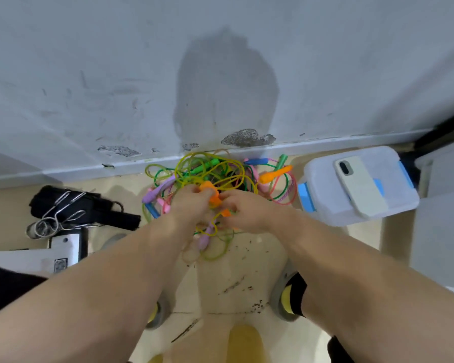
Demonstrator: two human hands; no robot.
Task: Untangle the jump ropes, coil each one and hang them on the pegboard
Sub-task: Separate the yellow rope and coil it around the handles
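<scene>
A tangled heap of jump ropes (220, 174) in yellow, green, pink and purple lies on the floor against the wall's base. Its handles are orange, green, blue, pink and purple. My left hand (192, 205) grips an orange handle (212, 195) at the heap's near side. My right hand (247, 210) pinches another orange piece and a yellow cord right beside it. Both hands nearly touch. Yellow and green loops with a purple handle (203, 238) hang below my hands. No pegboard is in view.
A clear lidded box with blue latches (325, 184) stands right of the heap, with a white phone (359, 187) on its lid. At the left lie a black bag (95, 208) and metal hooks (60, 210). The grey wall runs behind. My feet are below.
</scene>
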